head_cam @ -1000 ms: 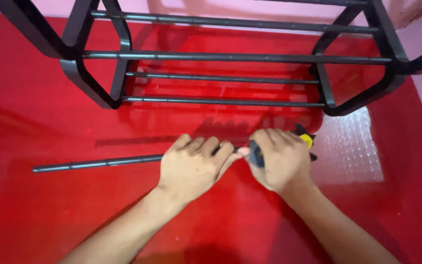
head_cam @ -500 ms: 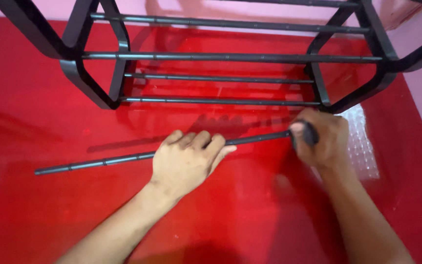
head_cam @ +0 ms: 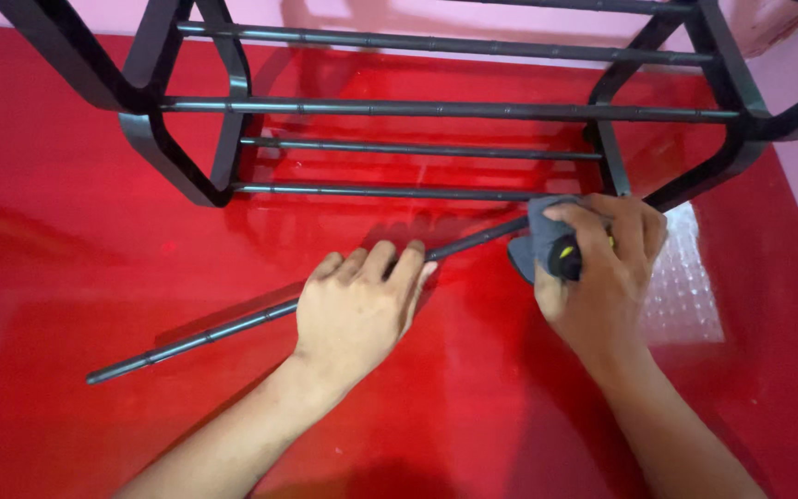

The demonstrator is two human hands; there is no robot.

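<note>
A person's left hand [head_cam: 355,310] lies flat, palm down, on a dark metal rod [head_cam: 233,325] resting across a glossy red floor [head_cam: 66,231]. The fingers [head_cam: 388,266] are stretched out and pressed over the rod rather than curled round it, and the rod runs beneath them from lower left toward upper right. At the rod's far end, the right hand [head_cam: 602,273] is closed round a grey cap [head_cam: 539,231] and a black tool handle with a yellow spot [head_cam: 565,261]. Just beyond the hands stands a black metal rack [head_cam: 436,109]; bubble wrap [head_cam: 690,286] lies beside the right hand.
</note>
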